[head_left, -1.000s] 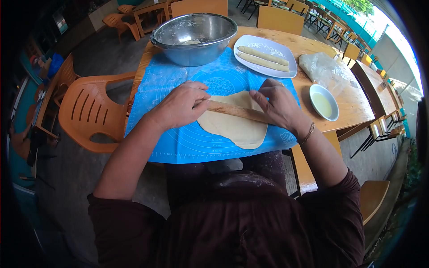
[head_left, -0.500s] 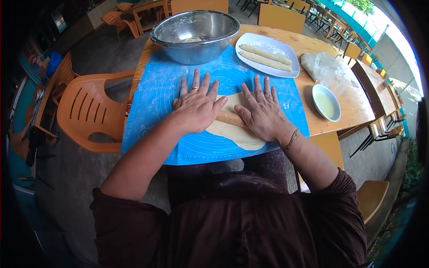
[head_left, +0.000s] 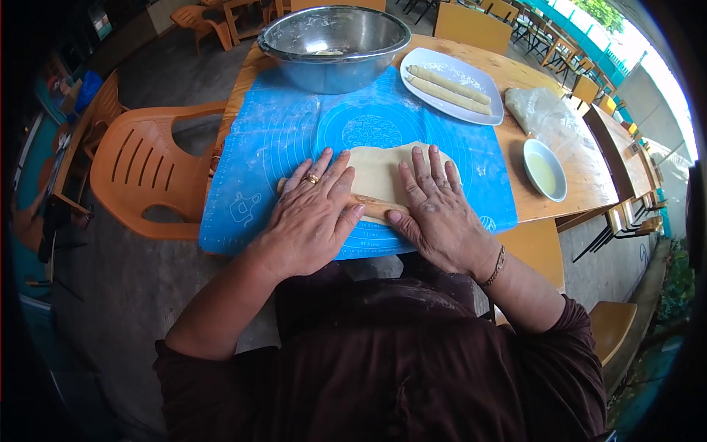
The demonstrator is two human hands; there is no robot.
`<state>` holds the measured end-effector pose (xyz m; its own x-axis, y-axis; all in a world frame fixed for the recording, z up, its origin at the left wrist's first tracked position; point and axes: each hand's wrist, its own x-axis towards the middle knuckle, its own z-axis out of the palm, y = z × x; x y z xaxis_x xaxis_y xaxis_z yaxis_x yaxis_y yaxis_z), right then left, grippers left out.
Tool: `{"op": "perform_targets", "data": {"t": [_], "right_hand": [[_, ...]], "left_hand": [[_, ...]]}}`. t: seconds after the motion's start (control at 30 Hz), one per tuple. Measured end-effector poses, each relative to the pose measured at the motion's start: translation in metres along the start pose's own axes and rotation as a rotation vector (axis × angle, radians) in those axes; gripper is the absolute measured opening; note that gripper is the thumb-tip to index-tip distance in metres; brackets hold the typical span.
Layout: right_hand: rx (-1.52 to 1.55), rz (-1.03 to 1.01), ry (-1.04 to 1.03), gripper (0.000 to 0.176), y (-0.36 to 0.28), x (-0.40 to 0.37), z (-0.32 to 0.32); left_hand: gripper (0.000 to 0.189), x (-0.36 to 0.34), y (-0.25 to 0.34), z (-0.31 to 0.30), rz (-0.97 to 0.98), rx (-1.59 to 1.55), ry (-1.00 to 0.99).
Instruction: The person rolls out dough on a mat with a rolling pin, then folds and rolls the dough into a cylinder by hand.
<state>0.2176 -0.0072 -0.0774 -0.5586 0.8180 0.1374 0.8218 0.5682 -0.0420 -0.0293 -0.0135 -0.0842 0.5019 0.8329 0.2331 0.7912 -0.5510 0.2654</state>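
Note:
A flat sheet of dough [head_left: 379,163] lies on a blue silicone mat [head_left: 254,158] with printed rings. Across its near part rests a wooden rolling pin [head_left: 374,205], its middle showing between my hands. My left hand [head_left: 308,217] lies open on the pin's left part, palm down, fingers stretched forward, a ring on one finger. On the pin's right part my right hand [head_left: 445,215] is likewise flat and open, its fingertips over the dough. Both thumbs point inward along the pin. The pin's right end is hidden beneath my right hand.
A metal bowl [head_left: 335,62] stands at the mat's back edge. Right of it, a white plate [head_left: 492,112] holds two dough rolls. A clear plastic bag [head_left: 541,114] and a small bowl of pale liquid [head_left: 543,171] sit at right. An orange chair [head_left: 151,166] is at left.
Both hands and the rolling pin have come back toward my body. More of the dough shows beyond the pin, and less on its near side.

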Motion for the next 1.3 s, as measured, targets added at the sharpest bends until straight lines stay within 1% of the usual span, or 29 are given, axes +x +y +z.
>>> {"op": "perform_targets", "data": {"t": [0.1, 0.4, 0.53, 0.63, 0.7, 0.73, 0.8, 0.83, 0.9, 0.93, 1.0, 1.03, 1.1, 1.17, 1.23, 1.27, 1.3], "right_hand": [[0.025, -0.044, 0.019, 0.076, -0.003, -0.003, -0.002], [0.098, -0.106, -0.023, 0.075, -0.018, -0.019, -0.011], [0.131, -0.142, -0.011, 0.075, -0.022, -0.029, -0.01], [0.165, -0.168, 0.031, 0.071, -0.021, -0.032, -0.004], [0.225, -0.117, 0.041, 0.061, -0.019, -0.031, -0.002], [0.222, -0.119, 0.046, 0.061, -0.019, -0.032, -0.003], [0.356, -0.11, 0.055, 0.05, -0.019, -0.036, -0.005], [0.355, -0.108, 0.061, 0.05, -0.021, -0.039, -0.008], [0.399, -0.085, 0.081, 0.047, -0.023, -0.045, -0.021], [0.4, -0.081, 0.086, 0.047, -0.02, -0.046, -0.029], [0.222, -0.036, 0.262, 0.047, -0.007, -0.049, -0.044], [0.223, -0.033, 0.262, 0.047, 0.001, -0.049, -0.045], [0.048, 0.06, 0.351, 0.045, 0.017, -0.047, -0.039], [0.071, 0.095, 0.343, 0.044, 0.03, -0.046, -0.02], [0.184, 0.071, 0.301, 0.046, 0.044, -0.047, -0.001], [0.185, 0.047, 0.264, 0.05, 0.052, -0.047, 0.006], [0.185, 0.048, 0.268, 0.05, 0.052, -0.047, 0.004]], "left_hand": [[0.056, -0.01, 0.001, -0.003, 0.025, -0.016, 0.016], [0.058, -0.041, 0.011, -0.005, 0.042, -0.025, 0.05], [0.059, -0.052, 0.017, -0.005, 0.041, -0.026, 0.072], [0.056, -0.054, 0.015, 0.0, 0.062, -0.032, 0.136], [0.048, -0.051, 0.013, 0.006, 0.079, -0.013, 0.255], [0.048, -0.051, 0.013, 0.004, 0.081, -0.01, 0.259], [0.042, -0.05, 0.013, 0.003, 0.094, -0.044, 0.22], [0.042, -0.049, 0.014, 0.001, 0.1, -0.04, 0.221], [0.038, -0.045, 0.018, -0.008, 0.149, -0.069, 0.276], [0.038, -0.042, 0.021, -0.014, 0.155, -0.067, 0.274], [0.037, -0.036, 0.026, -0.025, 0.126, -0.085, 0.234], [0.037, -0.03, 0.028, -0.027, 0.128, -0.086, 0.231], [0.038, -0.013, 0.029, -0.032, 0.141, -0.085, 0.207], [0.036, 0.005, 0.019, -0.025, 0.165, -0.086, 0.186], [0.034, 0.017, 0.01, -0.016, 0.127, -0.104, 0.111], [0.034, 0.022, 0.006, -0.014, 0.132, -0.101, 0.112], [0.034, 0.026, 0.001, -0.012, 0.098, -0.145, 0.03]]}}
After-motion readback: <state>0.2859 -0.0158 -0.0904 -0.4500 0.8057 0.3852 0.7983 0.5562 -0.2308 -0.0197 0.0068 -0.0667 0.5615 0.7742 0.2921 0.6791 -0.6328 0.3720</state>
